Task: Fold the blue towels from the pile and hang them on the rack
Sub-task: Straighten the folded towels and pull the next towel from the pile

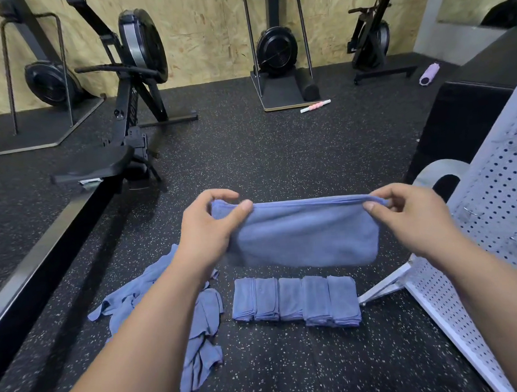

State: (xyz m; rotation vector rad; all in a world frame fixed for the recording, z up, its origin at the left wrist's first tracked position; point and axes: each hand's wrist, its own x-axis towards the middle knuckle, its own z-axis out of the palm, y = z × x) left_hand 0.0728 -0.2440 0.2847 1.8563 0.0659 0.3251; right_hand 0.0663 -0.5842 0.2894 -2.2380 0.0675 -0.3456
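Observation:
A blue towel (pixel 302 232), folded in half, hangs in the air in front of me. My left hand (pixel 210 226) pinches its upper left corner and my right hand (pixel 409 214) pinches its upper right corner, stretching the top edge level. Below it, on the speckled black floor, several folded blue towels (pixel 295 301) lie side by side in a row. A loose pile of unfolded blue towels (pixel 198 326) sprawls to the left of that row, partly hidden by my left forearm. The white perforated rack (pixel 493 199) with metal hooks leans at the right.
A rowing machine (pixel 125 119) and its long rail (pixel 34 261) run along the left. More exercise machines stand by the plywood wall behind. A black box (pixel 458 123) sits beyond the rack. A pink roller stick (pixel 315 106) and a purple roller (pixel 429 73) lie far off.

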